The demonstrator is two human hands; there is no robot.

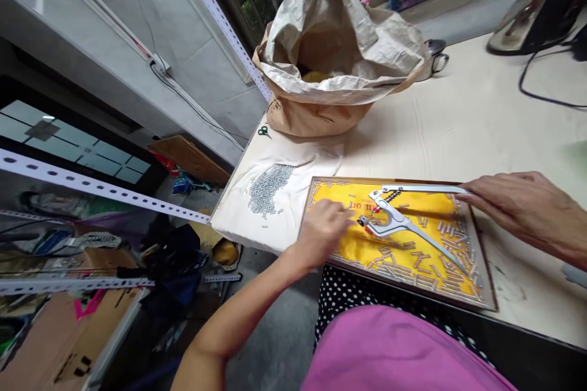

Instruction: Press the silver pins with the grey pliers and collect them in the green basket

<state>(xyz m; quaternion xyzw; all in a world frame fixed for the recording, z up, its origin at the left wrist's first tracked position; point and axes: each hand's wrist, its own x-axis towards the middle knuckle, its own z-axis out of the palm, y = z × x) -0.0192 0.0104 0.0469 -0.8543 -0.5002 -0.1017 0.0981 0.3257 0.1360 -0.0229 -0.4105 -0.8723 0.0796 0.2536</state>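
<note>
A shallow framed tray (487,293) with a yellow lining lies at the table's near edge, strewn with several small metal pieces. Silver hand pliers (403,223) rest on it. My left hand (323,232) is over the tray's left part, its fingers bunched in a pinch close to the pliers' jaw; what they hold is too small to make out. My right hand (518,204) lies at the tray's far right corner, fingers stretched toward the end of the pliers' upper handle.
A pile of small metal pieces (268,189) sits on white cloth left of the tray. Behind it stands a big open paper sack (339,60), with small green scissors (263,131) beside it. A black cable (545,97) crosses the table's far right. Perforated metal rails and boxes clutter the floor at left.
</note>
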